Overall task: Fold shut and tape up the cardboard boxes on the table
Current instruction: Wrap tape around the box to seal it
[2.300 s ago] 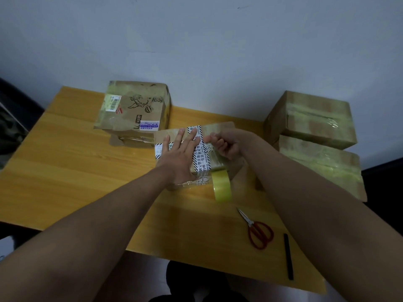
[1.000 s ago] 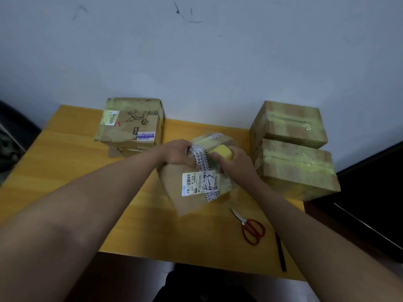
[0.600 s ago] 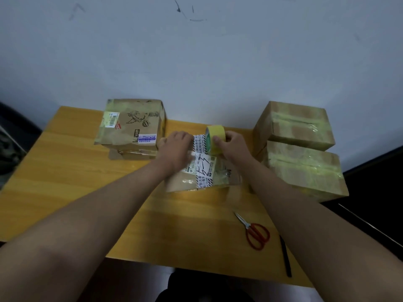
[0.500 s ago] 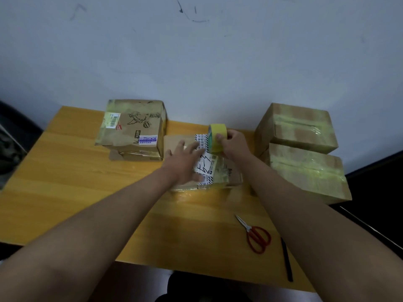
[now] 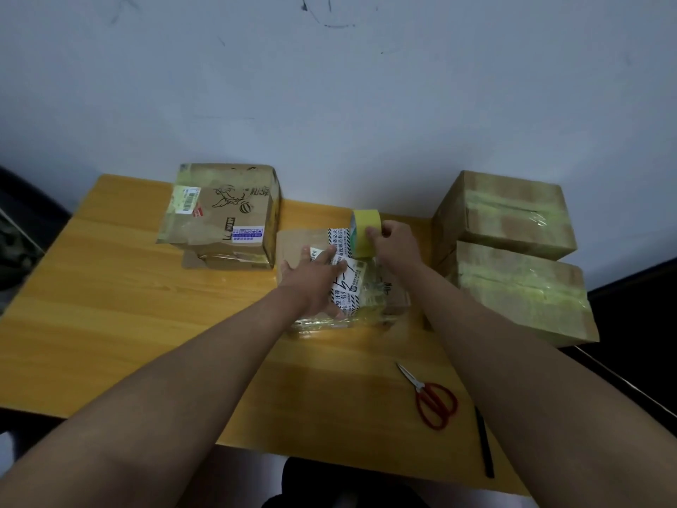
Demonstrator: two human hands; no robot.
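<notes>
box [image 5: 351, 284] sits mid-worktop; my left hand [image 5: 315, 280] presses flat, fingers straight, on its flaps, while my right hand [image 5: 394, 243] grips the tape roll [image 5: 364, 232] at the far edge. i should pull it taut along the seam.

yellow tape roll [image 5: 365, 233], red-handled scissors [image 5: 432, 397], black pen [image 5: 484, 442], orange-yellow table [image 5: 110, 306]

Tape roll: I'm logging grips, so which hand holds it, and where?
The right hand pinches the tape roll at its near rim; the left hand presses flat on the box.
</notes>
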